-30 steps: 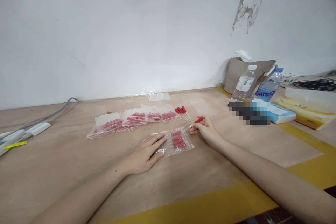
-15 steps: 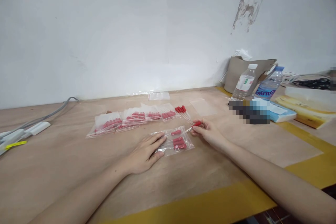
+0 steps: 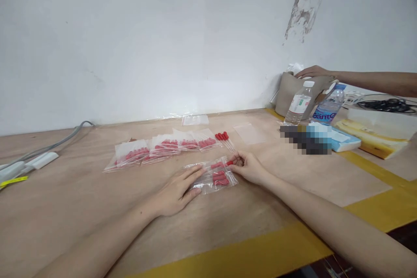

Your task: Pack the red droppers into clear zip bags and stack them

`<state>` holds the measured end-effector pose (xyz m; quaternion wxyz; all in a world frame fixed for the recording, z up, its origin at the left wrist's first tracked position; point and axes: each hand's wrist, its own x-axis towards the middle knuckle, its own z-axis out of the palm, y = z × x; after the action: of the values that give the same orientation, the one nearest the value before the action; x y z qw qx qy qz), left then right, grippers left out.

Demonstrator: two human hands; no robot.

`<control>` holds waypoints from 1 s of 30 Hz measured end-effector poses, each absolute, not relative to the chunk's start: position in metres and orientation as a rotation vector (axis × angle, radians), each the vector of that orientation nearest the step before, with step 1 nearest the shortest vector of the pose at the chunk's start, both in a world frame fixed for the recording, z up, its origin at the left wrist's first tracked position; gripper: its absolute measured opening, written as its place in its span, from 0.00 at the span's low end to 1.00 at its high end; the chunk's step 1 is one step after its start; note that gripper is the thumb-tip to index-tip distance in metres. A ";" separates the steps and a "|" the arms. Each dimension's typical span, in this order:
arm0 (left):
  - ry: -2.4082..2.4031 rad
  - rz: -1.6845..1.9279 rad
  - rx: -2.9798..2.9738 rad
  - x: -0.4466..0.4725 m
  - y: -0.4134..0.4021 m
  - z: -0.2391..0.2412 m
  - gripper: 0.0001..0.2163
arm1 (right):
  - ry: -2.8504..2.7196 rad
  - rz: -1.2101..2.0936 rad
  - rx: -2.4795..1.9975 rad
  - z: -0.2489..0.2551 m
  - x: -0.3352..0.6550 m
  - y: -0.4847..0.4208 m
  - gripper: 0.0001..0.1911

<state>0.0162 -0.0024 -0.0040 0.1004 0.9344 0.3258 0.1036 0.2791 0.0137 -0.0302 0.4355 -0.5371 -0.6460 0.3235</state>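
A clear zip bag (image 3: 208, 187) lies flat on the brown-covered table with several red-bulbed droppers (image 3: 220, 177) inside. My left hand (image 3: 177, 191) rests on the bag's left part, fingers stretched out and holding nothing. At the bag's right end, my right hand (image 3: 247, 166) pinches another dropper (image 3: 230, 163) by its red bulb. Its stem points left into the bag mouth and is hard to make out there. Just beyond that hand lie several loose droppers (image 3: 222, 136), bulbs away from me. Filled bags (image 3: 132, 153) overlap in a row to the left.
Flat empty bags (image 3: 250, 134) lie further back. To the right stand two water bottles (image 3: 299, 104), a grey-beige bag (image 3: 282, 93) and a blue packet (image 3: 342, 139). Another person's hand (image 3: 314, 71) reaches over the grey-beige bag. A grey cable (image 3: 76, 132) runs at the left.
My right hand has moved left, bringing the dropper further into the bag mouth. My left hand has stayed on the bag. Another person's arm has come in at the right.
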 end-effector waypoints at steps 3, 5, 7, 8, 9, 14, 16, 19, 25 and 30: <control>0.981 0.283 2.751 0.016 -0.002 -0.004 0.21 | -1.627 0.804 -1.370 -0.029 0.277 0.013 0.06; 0.984 0.275 2.755 0.016 -0.002 -0.004 0.22 | -1.631 0.874 -1.317 -0.027 0.274 0.010 0.06; 0.982 0.278 2.762 0.016 -0.001 -0.004 0.22 | -1.621 1.053 -1.187 -0.025 0.271 0.007 0.07; 0.978 0.281 2.763 0.016 -0.001 -0.004 0.22 | -1.599 1.145 -1.140 -0.023 0.270 0.006 0.08; 0.974 0.285 2.762 0.016 -0.001 -0.004 0.22 | -1.566 1.213 -1.132 -0.021 0.269 0.005 0.09; 0.962 0.294 2.754 0.015 -0.001 -0.005 0.21 | -1.333 1.116 -1.449 -0.017 0.277 0.011 0.12; 0.940 0.305 2.744 0.015 -0.001 -0.005 0.21 | -1.372 1.140 -1.502 -0.017 0.278 0.013 0.14; 0.861 0.329 2.717 0.016 -0.003 -0.004 0.21 | -1.538 1.214 -1.505 -0.015 0.276 0.012 0.16; 0.903 0.395 2.690 0.016 -0.005 -0.003 0.22 | -1.555 1.381 -1.355 -0.008 0.280 0.007 0.14; 0.984 0.465 2.671 0.015 -0.005 -0.005 0.23 | -1.175 1.535 -1.105 0.008 0.311 0.005 0.09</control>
<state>0.0151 -0.0048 -0.0046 0.1284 0.9184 0.3382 0.1599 0.3114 0.0053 0.0083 0.4418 -0.4451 -0.4735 0.6184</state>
